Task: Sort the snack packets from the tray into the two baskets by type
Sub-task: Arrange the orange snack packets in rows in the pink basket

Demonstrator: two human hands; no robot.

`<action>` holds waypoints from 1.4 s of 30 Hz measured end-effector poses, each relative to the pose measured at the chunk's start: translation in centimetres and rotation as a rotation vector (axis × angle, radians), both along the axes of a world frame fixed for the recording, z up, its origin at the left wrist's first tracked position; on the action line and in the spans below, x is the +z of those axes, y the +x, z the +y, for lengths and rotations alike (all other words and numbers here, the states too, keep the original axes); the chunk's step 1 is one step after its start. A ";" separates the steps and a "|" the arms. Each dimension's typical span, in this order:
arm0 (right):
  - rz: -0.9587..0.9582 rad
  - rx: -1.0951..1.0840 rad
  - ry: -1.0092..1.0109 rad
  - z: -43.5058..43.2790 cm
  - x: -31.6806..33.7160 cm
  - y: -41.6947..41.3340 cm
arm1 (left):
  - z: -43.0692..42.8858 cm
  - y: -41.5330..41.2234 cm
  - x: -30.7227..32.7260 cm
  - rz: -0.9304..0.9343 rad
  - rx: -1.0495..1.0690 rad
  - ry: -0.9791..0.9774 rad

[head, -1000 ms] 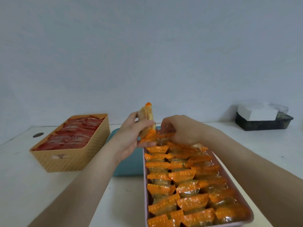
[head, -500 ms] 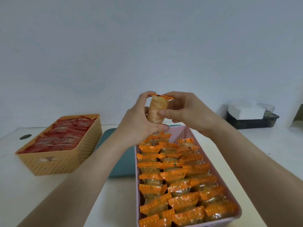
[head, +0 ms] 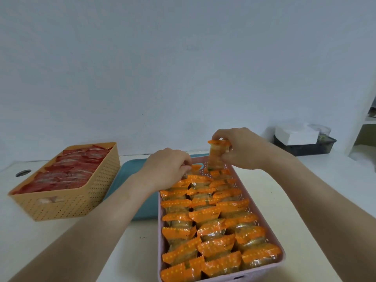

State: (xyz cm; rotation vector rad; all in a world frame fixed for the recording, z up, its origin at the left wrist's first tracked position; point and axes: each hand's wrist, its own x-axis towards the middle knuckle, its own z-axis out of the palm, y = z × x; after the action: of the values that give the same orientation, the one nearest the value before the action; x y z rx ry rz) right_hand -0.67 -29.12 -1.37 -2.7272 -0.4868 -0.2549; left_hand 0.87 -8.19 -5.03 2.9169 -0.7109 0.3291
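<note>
A pink basket (head: 273,239) in front of me is packed with several orange snack packets (head: 211,214) in rows. My right hand (head: 242,148) holds one orange packet (head: 216,156) upright over the basket's far end. My left hand (head: 166,167) rests at the far left corner of the rows, fingers curled on the edge of a packet (head: 195,167) there. A yellow basket (head: 67,200) at the left holds several red packets (head: 67,171). The teal tray (head: 130,174) lies between the baskets, mostly hidden by my left arm and the pink basket.
A white wall stands right behind the table. At the back right sits a black bin (head: 305,146) with a white box (head: 295,134) on it. A round hole (head: 23,173) is in the tabletop at far left. A white shelf edge (head: 364,123) shows at the right.
The raised orange packet passed from both hands to my right hand alone and came down toward the pink basket's far end. My left hand dropped onto the back row of packets.
</note>
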 end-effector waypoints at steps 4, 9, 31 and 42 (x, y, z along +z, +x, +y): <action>0.092 0.036 -0.232 0.7 -0.6 -0.2 | -0.1 0.2 -0.4 -0.098 -0.009 0.008; 0.053 0.065 -0.426 1.1 -1.5 0.5 | -0.4 0.2 -0.3 -0.225 -0.151 0.121; 0.347 0.279 -0.030 0.0 -2.3 -2.6 | 1.8 -3.6 -0.5 0.171 -0.120 -0.064; 0.170 0.032 -0.317 2.0 -5.4 -7.1 | 0.7 -9.2 -2.0 0.257 0.027 0.137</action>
State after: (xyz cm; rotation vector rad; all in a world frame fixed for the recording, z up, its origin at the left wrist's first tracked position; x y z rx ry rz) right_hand -7.80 -27.12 -6.80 -3.0092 -0.5636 0.0698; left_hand -8.28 -7.47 -7.07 3.0194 -0.6788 -0.0968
